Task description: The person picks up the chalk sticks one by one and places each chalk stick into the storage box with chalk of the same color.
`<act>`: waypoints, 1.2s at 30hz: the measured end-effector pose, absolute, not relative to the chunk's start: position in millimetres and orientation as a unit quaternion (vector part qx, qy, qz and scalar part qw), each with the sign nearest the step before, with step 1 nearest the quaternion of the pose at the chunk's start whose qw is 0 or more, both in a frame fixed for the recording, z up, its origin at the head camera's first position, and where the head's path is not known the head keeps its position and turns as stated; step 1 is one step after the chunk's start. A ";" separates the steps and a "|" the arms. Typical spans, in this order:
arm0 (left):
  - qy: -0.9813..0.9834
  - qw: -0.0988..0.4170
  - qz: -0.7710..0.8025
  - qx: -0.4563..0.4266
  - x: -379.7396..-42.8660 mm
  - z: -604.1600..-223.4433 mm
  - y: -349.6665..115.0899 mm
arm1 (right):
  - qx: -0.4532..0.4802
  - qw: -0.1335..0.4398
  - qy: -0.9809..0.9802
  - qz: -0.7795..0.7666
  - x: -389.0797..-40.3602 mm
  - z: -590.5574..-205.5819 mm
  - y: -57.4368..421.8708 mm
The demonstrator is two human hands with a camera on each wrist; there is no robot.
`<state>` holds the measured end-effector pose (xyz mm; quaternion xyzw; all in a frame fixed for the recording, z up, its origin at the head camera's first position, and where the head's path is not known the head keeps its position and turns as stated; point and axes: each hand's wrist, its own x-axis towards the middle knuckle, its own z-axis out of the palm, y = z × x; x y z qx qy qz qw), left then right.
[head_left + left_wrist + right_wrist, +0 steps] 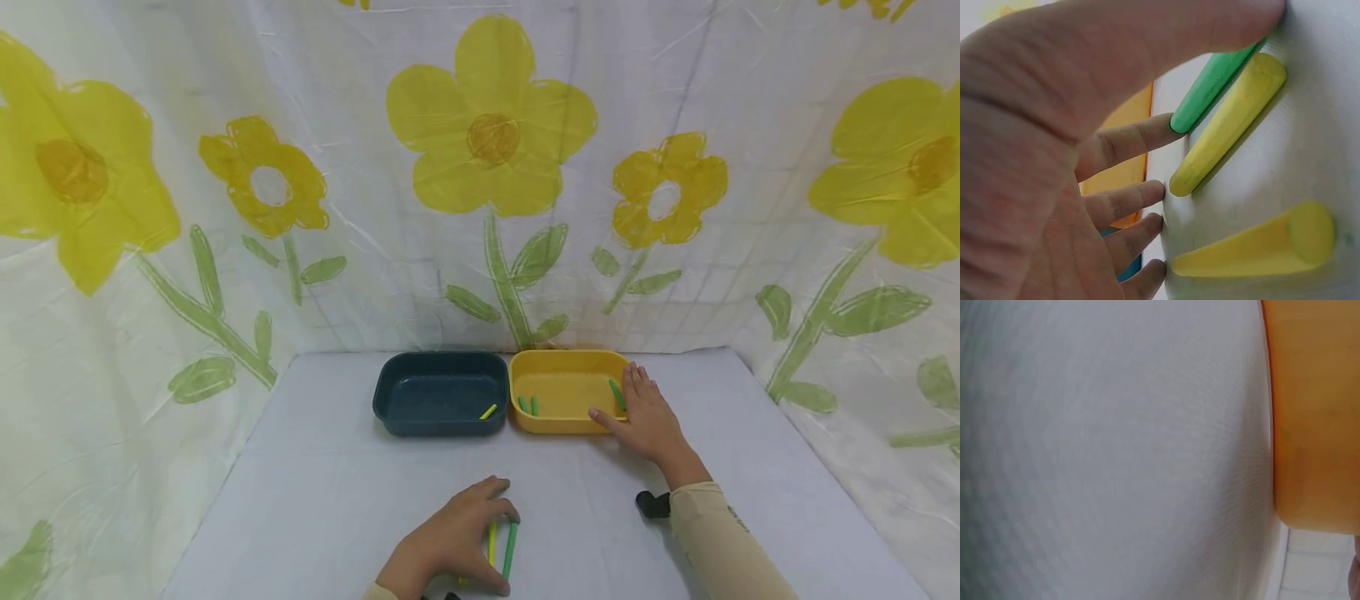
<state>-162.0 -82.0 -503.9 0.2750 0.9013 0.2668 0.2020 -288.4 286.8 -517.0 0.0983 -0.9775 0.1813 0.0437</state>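
White cloth (322,500) covers the table in the head view. On it stand a dark tray (431,428), with one yellow-green piece (488,412) inside, and right beside it a yellow tray (558,426) with three green pieces (617,393), seemingly grouped by colour. The right hand (651,422) lies at the yellow tray's right end, fingers straight and thumb spread over the near rim, perhaps to steady it. The left hand (461,533) arches wide over a green stick (511,550) and two yellow sticks (492,543) on the cloth.

In the left wrist view, the index fingertip touches one end of the green stick and the thumb hides the other, a span that probably suits holding it by its ends; whether they pinch it, I cannot tell.

In the right wrist view, the yellow tray's outer wall rises from the cloth.
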 end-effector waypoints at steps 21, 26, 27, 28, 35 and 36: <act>0.912 0.180 0.254 0.267 -161.7 -501.4 -75.0 | 0.099 0.039 -0.979 0.176 -290.9 -519.6 288.7; 0.912 0.182 0.251 0.268 -161.0 -497.4 -74.4 | 0.097 0.035 -0.978 0.179 -290.6 -520.6 288.4; 0.913 0.183 0.250 0.267 -160.8 -496.7 -74.2 | 0.097 0.036 -0.978 0.179 -290.4 -520.7 288.4; 0.913 0.185 0.249 0.265 -160.6 -496.0 -73.9 | 0.097 0.037 -0.978 0.180 -290.2 -520.7 288.1; 0.909 0.178 0.260 0.273 -162.2 -494.2 -74.1 | 0.095 0.040 -0.978 0.182 -288.6 -518.4 286.4; 0.908 0.178 0.265 0.271 -162.3 -493.9 -74.4 | 0.094 0.041 -0.978 0.183 -288.5 -518.1 286.3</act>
